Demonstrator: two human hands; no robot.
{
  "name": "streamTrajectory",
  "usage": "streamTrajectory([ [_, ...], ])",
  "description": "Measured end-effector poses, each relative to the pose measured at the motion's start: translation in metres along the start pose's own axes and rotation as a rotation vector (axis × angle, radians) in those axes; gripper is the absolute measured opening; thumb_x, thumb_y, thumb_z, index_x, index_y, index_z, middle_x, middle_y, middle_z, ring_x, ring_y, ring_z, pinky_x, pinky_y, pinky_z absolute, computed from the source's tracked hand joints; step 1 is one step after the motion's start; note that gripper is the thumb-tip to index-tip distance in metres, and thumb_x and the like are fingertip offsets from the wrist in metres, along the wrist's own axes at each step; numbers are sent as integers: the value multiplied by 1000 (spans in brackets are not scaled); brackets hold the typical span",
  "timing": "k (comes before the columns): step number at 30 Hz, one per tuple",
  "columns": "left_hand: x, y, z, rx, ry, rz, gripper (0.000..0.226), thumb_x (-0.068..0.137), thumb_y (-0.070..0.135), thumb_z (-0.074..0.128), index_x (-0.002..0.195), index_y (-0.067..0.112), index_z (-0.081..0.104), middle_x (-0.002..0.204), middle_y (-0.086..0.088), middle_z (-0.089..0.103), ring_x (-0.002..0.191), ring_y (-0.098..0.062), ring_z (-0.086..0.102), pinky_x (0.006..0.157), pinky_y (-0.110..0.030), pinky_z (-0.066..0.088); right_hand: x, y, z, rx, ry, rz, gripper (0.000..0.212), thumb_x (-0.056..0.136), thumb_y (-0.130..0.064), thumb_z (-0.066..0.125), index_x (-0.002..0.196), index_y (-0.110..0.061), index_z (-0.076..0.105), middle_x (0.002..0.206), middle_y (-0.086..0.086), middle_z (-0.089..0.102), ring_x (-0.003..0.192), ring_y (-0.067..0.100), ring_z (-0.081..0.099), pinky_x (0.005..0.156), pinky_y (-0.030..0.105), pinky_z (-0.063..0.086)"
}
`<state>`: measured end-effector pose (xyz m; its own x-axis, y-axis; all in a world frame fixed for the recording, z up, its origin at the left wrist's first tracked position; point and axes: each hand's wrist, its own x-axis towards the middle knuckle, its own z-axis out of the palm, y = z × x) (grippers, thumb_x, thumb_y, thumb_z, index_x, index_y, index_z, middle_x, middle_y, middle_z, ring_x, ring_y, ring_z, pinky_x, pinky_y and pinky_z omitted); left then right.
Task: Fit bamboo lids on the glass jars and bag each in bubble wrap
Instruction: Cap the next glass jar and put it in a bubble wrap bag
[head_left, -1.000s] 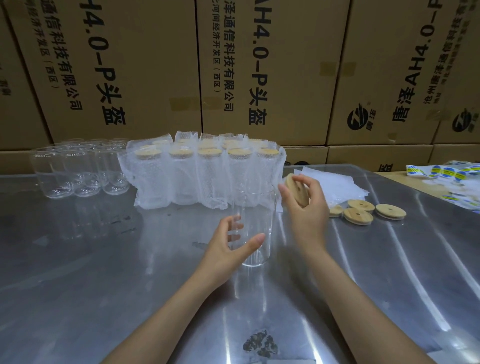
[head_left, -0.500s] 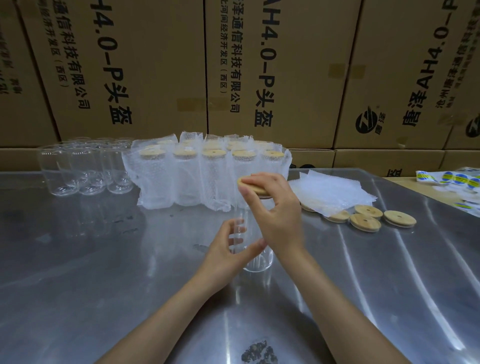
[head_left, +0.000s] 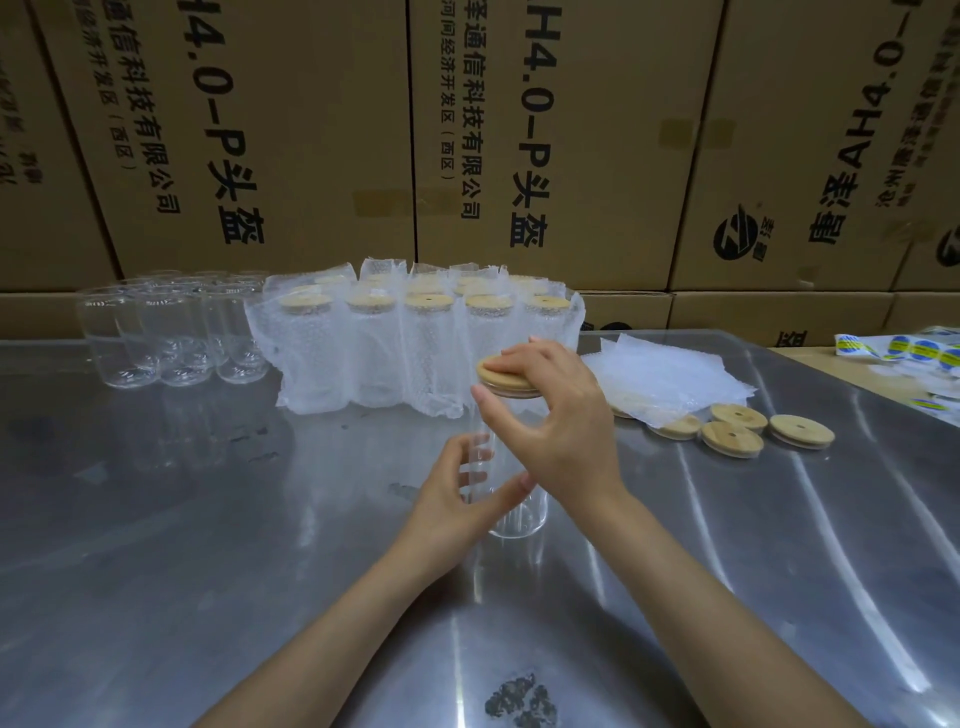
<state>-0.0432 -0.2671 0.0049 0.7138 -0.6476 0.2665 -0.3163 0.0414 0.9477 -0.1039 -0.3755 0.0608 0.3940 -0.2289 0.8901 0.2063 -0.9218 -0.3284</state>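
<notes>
A clear glass jar (head_left: 519, 514) stands upright on the steel table in front of me. My left hand (head_left: 457, 504) curls around its lower half. My right hand (head_left: 550, 421) lies on top of a round bamboo lid (head_left: 498, 375) that sits level on the jar's mouth, fingers spread over it. Behind the jar stand several lidded jars in bubble wrap bags (head_left: 415, 348). Several bare glass jars (head_left: 171, 327) are grouped at the far left. Loose bamboo lids (head_left: 737, 431) lie to the right, beside a stack of flat bubble wrap bags (head_left: 670, 374).
Stacked cardboard boxes (head_left: 519, 145) form a wall right behind the steel table (head_left: 182, 571). A strip of blue and yellow stickers (head_left: 904, 351) lies at the far right on a wooden surface. A dark smudge (head_left: 519, 701) marks the table near me.
My right hand carried the bamboo lid from beside the jar to over its mouth and set it down flat on the rim. My left hand has stayed around the jar.
</notes>
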Motion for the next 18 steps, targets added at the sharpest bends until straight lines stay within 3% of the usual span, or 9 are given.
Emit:
streamTrajectory([
  [3,2,-2,0,2,0,0,80,54,59,70,121,22,49,126,5,55,111,-5,55,85,-23,51,-7,6,2,24,0,-10,28,88,-40,60,104,-18,68,111,-9,61,115,7,52,98,37,45],
  [6,1,-3,0,5,3,4,78,51,63,69,119,32,47,123,11,54,110,-2,54,78,-14,46,-14,19,3,129,-15,14,36,95,-47,43,124,-29,54,128,-19,48,127,0,41,105,22,35],
  [9,1,-3,0,5,7,7,73,56,59,70,121,34,47,121,14,54,110,0,54,74,-9,46,-20,48,-1,130,87,252,42,99,-47,35,138,-32,41,137,-19,42,129,-3,36,103,12,29],
  [11,1,-4,-1,13,7,7,74,57,58,69,123,32,47,122,14,54,111,-2,55,75,-10,46,-25,80,-7,-93,53,518,42,100,-38,42,138,-21,44,143,-5,43,132,7,33,104,20,28],
  [13,1,-4,-1,13,1,6,70,58,57,69,120,34,47,122,13,54,112,-4,55,78,-12,46,-29,106,-11,-358,-155,765,42,99,-33,45,137,-14,49,152,5,34,140,22,23,113,36,22],
  [18,1,-3,-2,14,-10,5,67,56,58,68,116,38,46,121,15,54,110,0,54,76,-10,45,-20,124,-10,-645,-454,878,40,97,-32,41,131,-16,57,162,5,12,148,25,1,117,53,4],
])
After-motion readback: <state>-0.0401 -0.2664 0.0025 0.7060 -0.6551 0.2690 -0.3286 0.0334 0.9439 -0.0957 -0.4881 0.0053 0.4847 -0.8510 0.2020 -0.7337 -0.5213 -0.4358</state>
